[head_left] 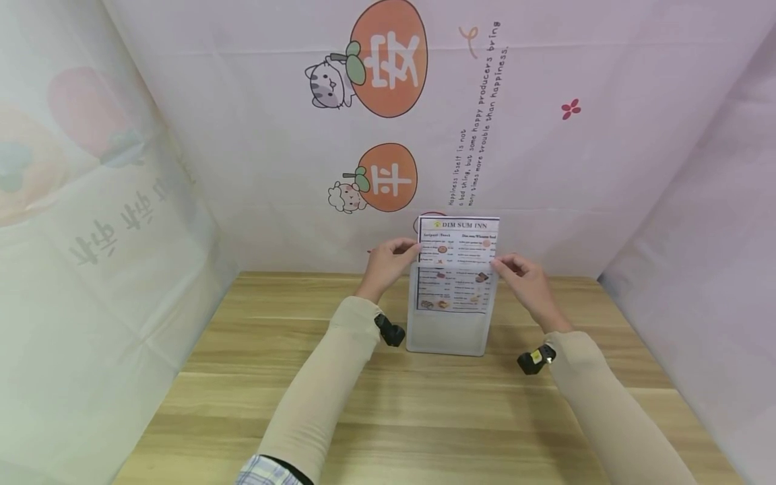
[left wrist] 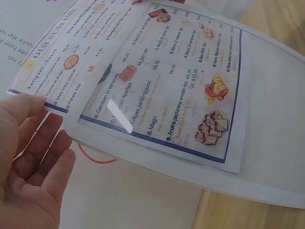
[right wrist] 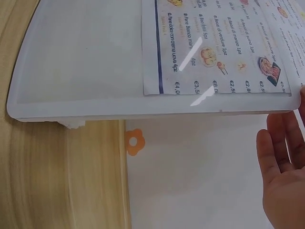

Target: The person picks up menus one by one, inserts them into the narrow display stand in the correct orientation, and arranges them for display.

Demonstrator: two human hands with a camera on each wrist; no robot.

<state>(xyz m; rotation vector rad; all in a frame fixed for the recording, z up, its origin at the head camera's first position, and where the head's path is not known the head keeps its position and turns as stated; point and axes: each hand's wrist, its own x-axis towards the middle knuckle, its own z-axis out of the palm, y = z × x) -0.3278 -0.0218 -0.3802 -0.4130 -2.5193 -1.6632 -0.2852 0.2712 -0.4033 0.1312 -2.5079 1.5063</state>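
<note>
A printed paper menu headed "DIM SUM INN" [head_left: 459,242] sits with its lower part behind the clear front of a white-framed display stand [head_left: 447,335], and its upper part sticks out above the top edge. The stand is upright on the table, its lower pocket showing no print. My left hand [head_left: 386,267] pinches the menu's left edge, thumb on the printed face, fingers behind. On the other side my right hand [head_left: 526,283] pinches the right edge near the stand's top corner. In the right wrist view, the right hand's [right wrist: 286,176] fingers lie behind the sheet.
The wooden table [head_left: 364,431] reaches back to a fabric backdrop [head_left: 261,135] printed with oranges and lettering, close behind the stand. Fabric side walls [head_left: 79,303] flank the table. Each wrist carries a small black camera [head_left: 390,331].
</note>
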